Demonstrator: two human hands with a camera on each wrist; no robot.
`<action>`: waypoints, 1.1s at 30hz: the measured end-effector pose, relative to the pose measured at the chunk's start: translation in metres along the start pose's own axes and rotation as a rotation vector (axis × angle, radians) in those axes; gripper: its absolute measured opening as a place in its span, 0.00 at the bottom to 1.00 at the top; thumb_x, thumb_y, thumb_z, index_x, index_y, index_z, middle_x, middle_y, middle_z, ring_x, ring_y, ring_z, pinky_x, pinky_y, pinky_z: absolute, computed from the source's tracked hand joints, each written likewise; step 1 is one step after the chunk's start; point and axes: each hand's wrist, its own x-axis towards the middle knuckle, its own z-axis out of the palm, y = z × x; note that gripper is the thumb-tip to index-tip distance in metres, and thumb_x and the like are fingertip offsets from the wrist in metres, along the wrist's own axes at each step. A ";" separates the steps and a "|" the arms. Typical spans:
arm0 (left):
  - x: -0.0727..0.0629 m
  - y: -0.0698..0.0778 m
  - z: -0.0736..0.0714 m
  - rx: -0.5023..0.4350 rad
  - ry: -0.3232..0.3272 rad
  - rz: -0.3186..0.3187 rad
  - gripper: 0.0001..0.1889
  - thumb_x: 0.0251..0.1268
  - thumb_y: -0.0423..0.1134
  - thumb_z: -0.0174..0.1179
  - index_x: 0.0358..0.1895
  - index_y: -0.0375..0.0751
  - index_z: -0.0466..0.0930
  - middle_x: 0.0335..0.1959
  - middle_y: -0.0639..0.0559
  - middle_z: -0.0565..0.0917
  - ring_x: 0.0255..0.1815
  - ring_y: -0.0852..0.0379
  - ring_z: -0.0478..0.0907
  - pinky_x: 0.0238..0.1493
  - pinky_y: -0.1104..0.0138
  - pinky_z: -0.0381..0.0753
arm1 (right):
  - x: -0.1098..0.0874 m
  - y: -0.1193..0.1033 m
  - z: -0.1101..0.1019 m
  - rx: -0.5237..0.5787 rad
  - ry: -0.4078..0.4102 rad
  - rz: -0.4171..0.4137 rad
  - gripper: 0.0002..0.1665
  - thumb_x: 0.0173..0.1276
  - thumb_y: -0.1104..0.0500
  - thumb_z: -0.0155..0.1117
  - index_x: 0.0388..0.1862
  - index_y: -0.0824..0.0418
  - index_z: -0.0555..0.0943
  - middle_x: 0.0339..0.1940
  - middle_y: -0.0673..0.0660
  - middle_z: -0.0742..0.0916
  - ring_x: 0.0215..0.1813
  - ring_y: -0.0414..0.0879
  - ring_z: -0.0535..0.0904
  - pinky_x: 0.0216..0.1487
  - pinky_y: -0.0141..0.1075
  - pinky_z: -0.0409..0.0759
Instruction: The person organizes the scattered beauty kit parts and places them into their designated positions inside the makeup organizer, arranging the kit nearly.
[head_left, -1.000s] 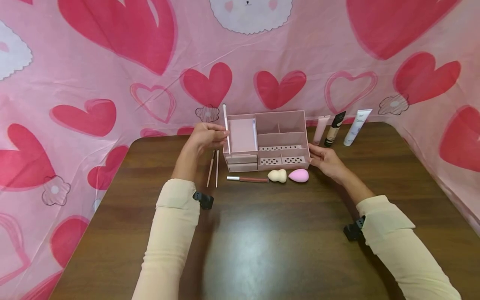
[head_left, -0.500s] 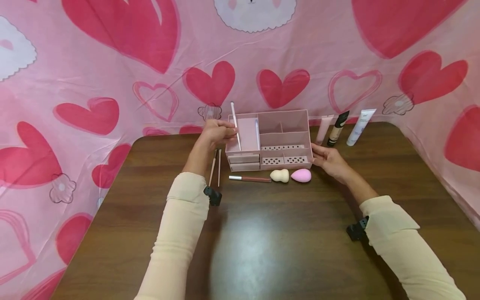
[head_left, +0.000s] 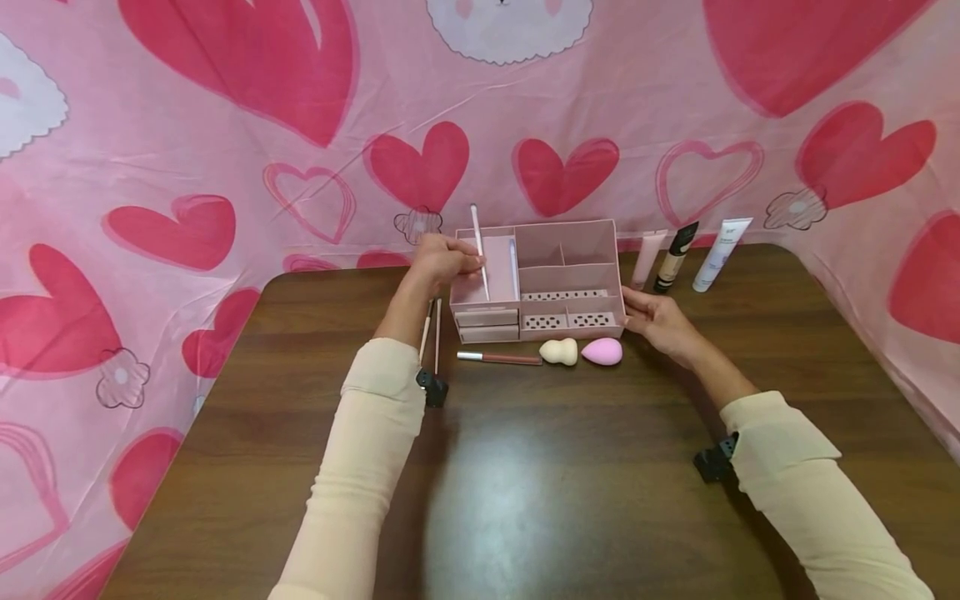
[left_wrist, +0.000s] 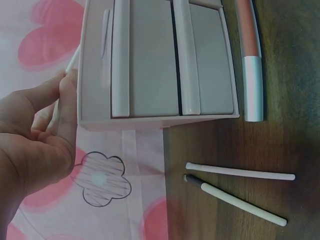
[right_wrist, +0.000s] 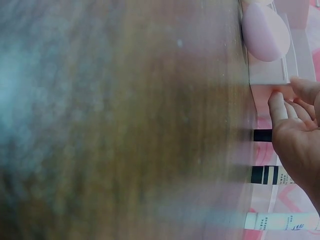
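left, on the wooden bench (head_left: 555,467): two slender makeup brushes (head_left: 438,333) lying side by side, the one on the left dark-tipped. next, the left hand (head_left: 442,261), thumb and fingers clamped together on a white makeup brush (head_left: 477,233), held steeply tilted over the left compartment of the pink cosmetic organizer (head_left: 566,282); whether its lower end touches the compartment cannot be told. the organizer stands toward the far edge of the bench, with two drawers below this compartment and open sections to the right. along the compartment's right divider, a slim pale stick (head_left: 513,265). on the near side, from left to right: a silver-capped lip gloss tube (head_left: 498,359), a cream gourd-shaped sponge (head_left: 558,352) and a pink teardrop-shaped sponge (head_left: 602,352). farther right, the right hand (head_left: 658,321), thumb and fingers apart, resting against the organizer's right wall. at far right, standing in a row: a pink tube (head_left: 648,258), a black-topped foundation bottle (head_left: 671,260) and a white tube (head_left: 722,254).
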 end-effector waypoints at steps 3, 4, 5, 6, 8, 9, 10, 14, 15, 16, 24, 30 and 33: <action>0.000 0.000 0.004 -0.004 -0.006 -0.004 0.17 0.65 0.23 0.62 0.56 0.18 0.79 0.18 0.55 0.80 0.19 0.65 0.79 0.26 0.77 0.81 | 0.000 0.000 0.000 -0.008 0.003 -0.011 0.36 0.75 0.72 0.53 0.78 0.76 0.55 0.78 0.74 0.63 0.74 0.48 0.67 0.57 0.15 0.74; 0.000 0.000 0.005 -0.005 -0.004 -0.008 0.17 0.65 0.23 0.62 0.55 0.18 0.79 0.17 0.55 0.80 0.18 0.65 0.79 0.26 0.77 0.81 | 0.000 0.000 0.001 -0.008 0.002 -0.014 0.36 0.75 0.72 0.53 0.78 0.76 0.55 0.78 0.74 0.63 0.74 0.48 0.67 0.57 0.15 0.74; 0.000 0.000 0.006 -0.008 0.001 -0.015 0.16 0.65 0.22 0.62 0.55 0.18 0.79 0.17 0.55 0.80 0.18 0.65 0.79 0.25 0.77 0.81 | 0.000 0.000 0.001 -0.009 0.001 -0.017 0.36 0.75 0.73 0.53 0.78 0.76 0.55 0.78 0.75 0.63 0.73 0.48 0.68 0.56 0.15 0.74; 0.000 -0.001 0.007 -0.016 0.002 -0.020 0.16 0.64 0.22 0.62 0.55 0.18 0.79 0.17 0.54 0.80 0.18 0.64 0.79 0.25 0.76 0.82 | 0.000 0.000 0.001 -0.008 0.000 -0.021 0.36 0.75 0.73 0.53 0.78 0.77 0.55 0.78 0.75 0.63 0.73 0.47 0.68 0.56 0.15 0.74; 0.002 -0.001 0.008 -0.022 0.003 -0.031 0.16 0.64 0.22 0.62 0.54 0.18 0.80 0.17 0.53 0.80 0.18 0.64 0.79 0.25 0.76 0.82 | 0.000 0.001 0.001 -0.009 0.003 -0.030 0.36 0.74 0.73 0.53 0.78 0.77 0.55 0.77 0.76 0.62 0.73 0.47 0.68 0.56 0.15 0.74; 0.002 -0.001 0.009 -0.020 0.003 -0.035 0.16 0.64 0.22 0.63 0.54 0.18 0.80 0.17 0.53 0.81 0.18 0.63 0.79 0.25 0.76 0.82 | 0.000 0.000 0.002 -0.007 0.003 -0.032 0.36 0.74 0.73 0.53 0.78 0.77 0.55 0.78 0.76 0.62 0.73 0.47 0.68 0.56 0.15 0.74; 0.002 -0.001 0.010 -0.017 0.002 -0.039 0.16 0.64 0.22 0.63 0.54 0.18 0.80 0.17 0.53 0.81 0.18 0.63 0.79 0.25 0.76 0.82 | 0.000 0.001 0.002 -0.009 0.004 -0.035 0.36 0.74 0.73 0.53 0.77 0.78 0.55 0.77 0.76 0.62 0.72 0.46 0.69 0.56 0.15 0.74; 0.002 0.001 0.013 0.013 0.000 -0.042 0.14 0.64 0.22 0.63 0.51 0.19 0.81 0.17 0.53 0.80 0.18 0.63 0.79 0.26 0.75 0.82 | -0.001 0.000 0.002 -0.005 0.008 -0.033 0.36 0.74 0.73 0.53 0.77 0.78 0.55 0.77 0.77 0.61 0.73 0.48 0.67 0.57 0.15 0.74; 0.002 0.001 0.014 0.023 0.001 -0.043 0.13 0.64 0.23 0.63 0.50 0.20 0.82 0.17 0.53 0.80 0.18 0.63 0.78 0.25 0.75 0.82 | -0.001 0.000 0.002 -0.005 0.007 -0.029 0.36 0.74 0.74 0.53 0.77 0.78 0.54 0.78 0.76 0.61 0.74 0.50 0.67 0.57 0.15 0.74; 0.002 0.001 0.016 0.036 -0.002 -0.044 0.12 0.64 0.23 0.64 0.49 0.20 0.82 0.17 0.53 0.80 0.18 0.63 0.78 0.26 0.75 0.83 | -0.001 0.000 0.002 -0.009 0.007 -0.026 0.36 0.74 0.74 0.53 0.78 0.78 0.54 0.78 0.76 0.61 0.74 0.52 0.66 0.56 0.15 0.74; 0.002 0.001 0.022 0.154 -0.028 -0.021 0.11 0.62 0.25 0.65 0.45 0.19 0.84 0.11 0.56 0.79 0.15 0.65 0.77 0.23 0.76 0.80 | -0.001 -0.001 0.002 -0.019 -0.004 -0.012 0.37 0.75 0.73 0.52 0.79 0.76 0.53 0.78 0.75 0.61 0.76 0.59 0.63 0.57 0.15 0.73; 0.000 0.002 0.026 0.190 -0.034 -0.015 0.12 0.60 0.24 0.63 0.44 0.18 0.85 0.08 0.57 0.78 0.12 0.65 0.76 0.21 0.75 0.80 | -0.001 0.000 0.002 -0.006 -0.003 -0.019 0.37 0.75 0.73 0.53 0.78 0.76 0.53 0.78 0.75 0.61 0.75 0.54 0.64 0.56 0.15 0.73; -0.001 0.003 0.028 0.174 -0.043 -0.043 0.10 0.60 0.23 0.63 0.43 0.18 0.85 0.10 0.56 0.79 0.13 0.64 0.76 0.20 0.75 0.80 | -0.002 0.000 0.002 0.000 -0.003 -0.020 0.36 0.74 0.74 0.52 0.78 0.77 0.53 0.79 0.75 0.61 0.76 0.56 0.63 0.56 0.14 0.73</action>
